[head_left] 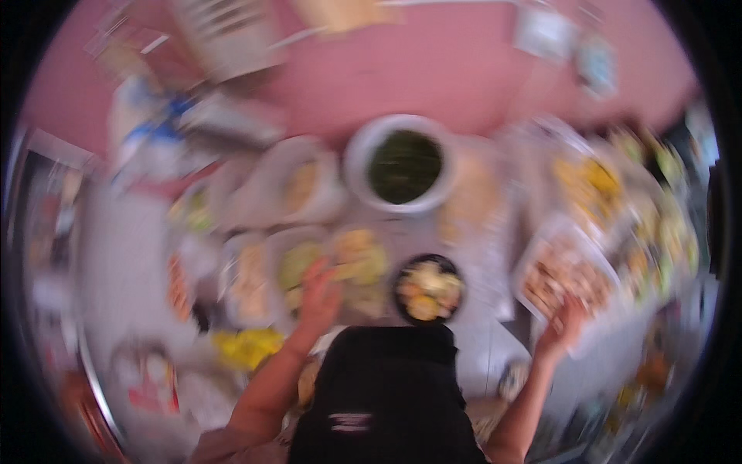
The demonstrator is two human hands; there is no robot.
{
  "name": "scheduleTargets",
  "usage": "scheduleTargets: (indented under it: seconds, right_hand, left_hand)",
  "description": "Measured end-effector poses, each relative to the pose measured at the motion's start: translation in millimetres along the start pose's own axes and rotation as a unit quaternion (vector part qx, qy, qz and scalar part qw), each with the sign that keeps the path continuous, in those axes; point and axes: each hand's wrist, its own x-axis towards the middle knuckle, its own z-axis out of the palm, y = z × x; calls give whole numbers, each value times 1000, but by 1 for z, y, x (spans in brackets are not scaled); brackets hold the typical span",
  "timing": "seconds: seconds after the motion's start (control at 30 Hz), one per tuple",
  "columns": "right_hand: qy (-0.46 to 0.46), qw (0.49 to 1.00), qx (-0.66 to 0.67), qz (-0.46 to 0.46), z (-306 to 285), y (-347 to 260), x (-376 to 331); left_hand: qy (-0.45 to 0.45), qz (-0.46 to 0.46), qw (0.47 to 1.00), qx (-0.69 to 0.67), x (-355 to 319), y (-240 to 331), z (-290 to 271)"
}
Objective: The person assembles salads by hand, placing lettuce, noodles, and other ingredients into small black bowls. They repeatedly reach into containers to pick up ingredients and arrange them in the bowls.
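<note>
Tray (568,230) under right hand (563,328) points one corner away — long axis unclear.

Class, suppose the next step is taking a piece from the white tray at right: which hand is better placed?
Right, most likely. The right hand is at the white tray, over or among its pinkish-brown pieces; the left hand is away on the other side of the black bowl.

On counter (116,255): bowl (399,290) at near centre, food (427,290) in it. Tub (357,166) behind bowl, greens (406,166) in it; basin (329,185) left of tub. Right of bowl, tray (535,254) with chunks (563,272); right hand (566,323) over tray's near edge, contact unclear (blur). Left of bowl, box (277,246); left hand (318,298) over box's near right part, contact unclear.
</note>
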Motion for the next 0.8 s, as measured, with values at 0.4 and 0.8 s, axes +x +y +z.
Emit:
scheduleTargets:
  seconds: [0.4, 0.8]
  right_hand:
    - [-400, 863, 116, -285, 105, -218, -94]
    - [-495, 741, 163, -424, 167, -338, -203]
  left_hand:
    - [283, -232, 919, 149, -146, -118, -142]
    - [387, -315, 850, 167, -207, -295, -315]
